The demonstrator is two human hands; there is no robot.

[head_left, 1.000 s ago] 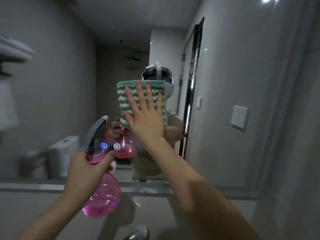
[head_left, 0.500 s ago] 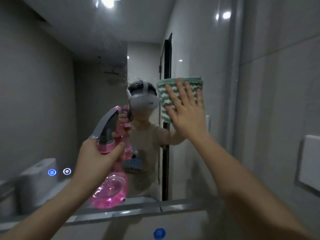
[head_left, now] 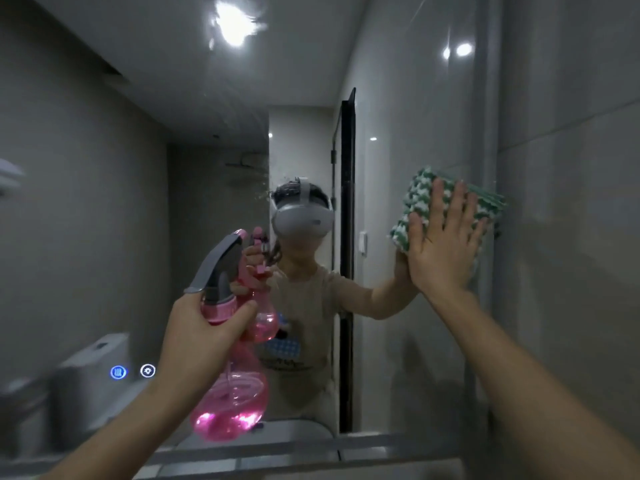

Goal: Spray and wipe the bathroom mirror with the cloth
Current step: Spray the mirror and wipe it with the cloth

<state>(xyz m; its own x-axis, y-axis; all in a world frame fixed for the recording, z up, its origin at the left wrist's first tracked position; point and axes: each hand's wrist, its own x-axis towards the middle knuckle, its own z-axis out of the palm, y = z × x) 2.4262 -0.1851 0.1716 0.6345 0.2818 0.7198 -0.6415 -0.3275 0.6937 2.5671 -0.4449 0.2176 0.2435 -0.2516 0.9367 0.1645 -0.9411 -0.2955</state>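
Head view, cloth (head_left: 420, 199) under right hand (head_left: 441, 247) (flat)

Right hand (head_left: 443, 251) hides cloth (head_left: 420, 195) centre; toilet (head_left: 93, 375) reflection blurred.

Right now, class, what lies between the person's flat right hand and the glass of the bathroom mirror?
In the head view, the folded green-and-white cloth lies between the right hand and the bathroom mirror, pressed flat under straight fingers.

One head-worn camera faces the mirror (head_left: 398, 168) squarely and close, both forearms reaching into frame. The glass lies flat beyond the right hand's fingers (head_left: 450, 209).
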